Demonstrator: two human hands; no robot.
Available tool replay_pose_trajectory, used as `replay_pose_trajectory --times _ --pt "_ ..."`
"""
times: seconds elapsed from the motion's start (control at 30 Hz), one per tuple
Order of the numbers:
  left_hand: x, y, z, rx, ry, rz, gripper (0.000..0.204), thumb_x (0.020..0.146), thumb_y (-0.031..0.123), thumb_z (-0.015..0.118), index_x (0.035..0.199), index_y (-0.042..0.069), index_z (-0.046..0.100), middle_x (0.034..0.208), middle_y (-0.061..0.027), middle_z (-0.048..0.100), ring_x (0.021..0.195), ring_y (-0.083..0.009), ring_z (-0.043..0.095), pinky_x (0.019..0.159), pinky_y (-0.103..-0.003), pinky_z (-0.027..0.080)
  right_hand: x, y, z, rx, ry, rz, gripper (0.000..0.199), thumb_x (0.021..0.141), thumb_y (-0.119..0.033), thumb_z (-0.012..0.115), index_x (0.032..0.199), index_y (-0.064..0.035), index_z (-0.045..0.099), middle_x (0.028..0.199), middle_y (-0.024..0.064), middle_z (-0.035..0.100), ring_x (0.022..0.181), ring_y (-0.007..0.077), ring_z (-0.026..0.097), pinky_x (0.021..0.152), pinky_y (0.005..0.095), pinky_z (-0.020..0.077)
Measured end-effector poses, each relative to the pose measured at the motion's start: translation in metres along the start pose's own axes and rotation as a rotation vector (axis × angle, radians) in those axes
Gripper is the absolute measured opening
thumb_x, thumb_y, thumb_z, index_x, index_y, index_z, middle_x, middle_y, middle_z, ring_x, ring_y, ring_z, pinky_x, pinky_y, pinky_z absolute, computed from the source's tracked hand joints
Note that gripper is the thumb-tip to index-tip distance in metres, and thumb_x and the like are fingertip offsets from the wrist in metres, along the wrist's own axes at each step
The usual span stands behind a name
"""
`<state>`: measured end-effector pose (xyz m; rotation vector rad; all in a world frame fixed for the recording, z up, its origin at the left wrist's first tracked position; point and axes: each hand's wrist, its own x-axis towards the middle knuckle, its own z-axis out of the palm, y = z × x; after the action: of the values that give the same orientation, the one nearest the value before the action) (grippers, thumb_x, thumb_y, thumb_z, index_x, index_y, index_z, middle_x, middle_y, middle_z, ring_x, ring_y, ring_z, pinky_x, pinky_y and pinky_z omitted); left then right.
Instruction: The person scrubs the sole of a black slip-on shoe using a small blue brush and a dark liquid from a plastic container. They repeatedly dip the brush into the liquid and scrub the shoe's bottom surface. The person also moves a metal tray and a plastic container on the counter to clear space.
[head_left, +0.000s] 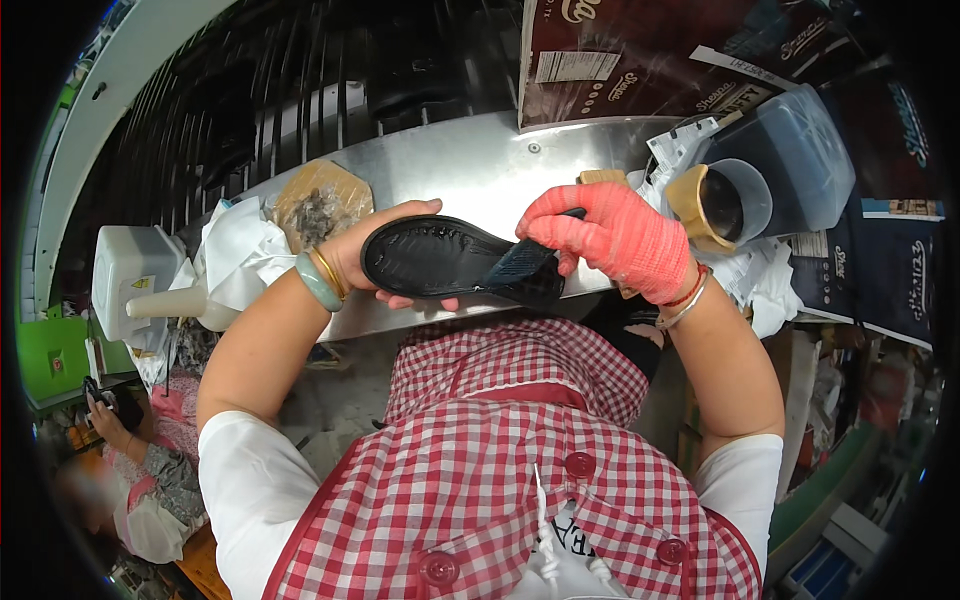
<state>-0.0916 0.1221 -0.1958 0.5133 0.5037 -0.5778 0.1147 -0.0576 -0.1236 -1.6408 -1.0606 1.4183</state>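
Observation:
My bare left hand (365, 240) is wrapped round one rounded end of a black shoe sole (430, 258), with its fingertips showing under the lower edge. The sole's hollow side faces up and its raised rim looks glossy. My right hand (620, 238), in a coral-pink knitted glove, pinches a dark, flat brush (522, 262). The blue-black working end of the brush lies against the inside of the sole, toward its right end. Part of the brush is hidden by the gloved fingers.
Below the hands runs a shiny metal bench (450, 150). On the right stand a cup (738, 200), a clear bluish plastic container (800, 160) and dark cartons (620, 70). At left are a bundle in brown wrapping (325, 200), white cloth (245, 250) and a white box (125, 270). Another person (150, 460) sits lower left.

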Motion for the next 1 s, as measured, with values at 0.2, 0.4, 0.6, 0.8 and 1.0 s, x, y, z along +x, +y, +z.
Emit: replay_pose_trajectory --times 0.2,0.4,0.6,0.8,1.0 --pt "0.002 -0.001 -0.006 0.038 -0.004 0.009 0.070 0.092 0.055 0.024 0.124 -0.003 0.046 0.091 -0.0387 0.058 0.037 -0.0300 0.055 0.029 -0.027 0.042 -0.028 0.011 -0.007 -0.006 0.075 0.049 0.024 0.086 -0.023 0.059 0.097 -0.0028 0.065 0.079 0.0020 0.062 0.062 0.0088 0.055 0.060 0.0228 0.0467" --pt "0.003 -0.013 0.005 0.018 0.009 0.096 0.068 0.092 0.053 0.023 0.125 -0.003 0.045 0.091 -0.0387 0.058 0.035 -0.0284 0.053 0.027 -0.026 0.039 -0.053 0.012 -0.005 0.043 0.167 0.055 0.020 0.086 -0.018 0.061 0.098 -0.0019 0.066 0.081 0.0024 0.063 0.064 0.0062 0.052 0.061 0.0198 0.0448" --pt "0.014 -0.021 0.007 0.029 -0.191 0.064 0.071 0.090 0.056 0.025 0.131 -0.001 0.039 0.095 -0.0409 0.055 0.040 -0.0325 0.056 0.027 -0.028 0.040 -0.039 0.011 0.033 0.119 0.056 -0.544 0.020 0.080 -0.004 0.065 0.100 0.0004 0.065 0.102 0.0115 0.063 0.094 0.0191 0.060 0.084 0.0290 0.0461" --pt "0.007 -0.024 0.025 0.070 -0.171 0.114 0.069 0.092 0.054 0.026 0.124 -0.004 0.046 0.095 -0.0382 0.057 0.040 -0.0272 0.056 0.028 -0.026 0.041 -0.035 0.013 0.043 -0.299 0.020 -0.796 0.024 0.077 -0.010 0.069 0.099 -0.0042 0.065 0.098 0.0128 0.065 0.087 0.0269 0.063 0.077 0.0329 0.0509" --pt "0.002 -0.028 0.019 -0.023 -0.149 0.280 0.072 0.091 0.054 0.024 0.132 -0.004 0.036 0.097 -0.0391 0.055 0.044 -0.0297 0.057 0.033 -0.028 0.044 -0.063 0.017 0.031 -0.083 0.298 -0.608 0.018 0.083 -0.012 0.065 0.099 -0.0031 0.065 0.093 0.0061 0.067 0.078 0.0152 0.063 0.069 0.0263 0.0497"
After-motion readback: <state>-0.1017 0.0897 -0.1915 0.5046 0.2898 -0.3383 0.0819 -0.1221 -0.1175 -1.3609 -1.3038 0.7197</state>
